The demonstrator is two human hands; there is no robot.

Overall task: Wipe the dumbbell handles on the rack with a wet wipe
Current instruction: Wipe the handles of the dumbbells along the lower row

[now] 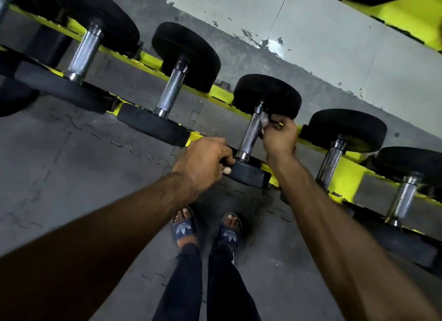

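Note:
Several black dumbbells with knurled steel handles lie across a yellow rack [344,167]. My left hand [203,162] grips the near weight plate [248,173] of the middle dumbbell. My right hand [279,139] pinches a small white wet wipe [265,121] against the upper end of that dumbbell's handle [250,135], just below the far black plate [267,94]. Most of the wipe is hidden inside my fingers.
Other dumbbell handles [171,93] [85,51] sit to the left, two more [331,162] [404,198] to the right. An upper yellow rack shelf [394,12] runs across the top right. Grey interlocking floor mats [95,153] lie below, with my sandalled feet [184,225].

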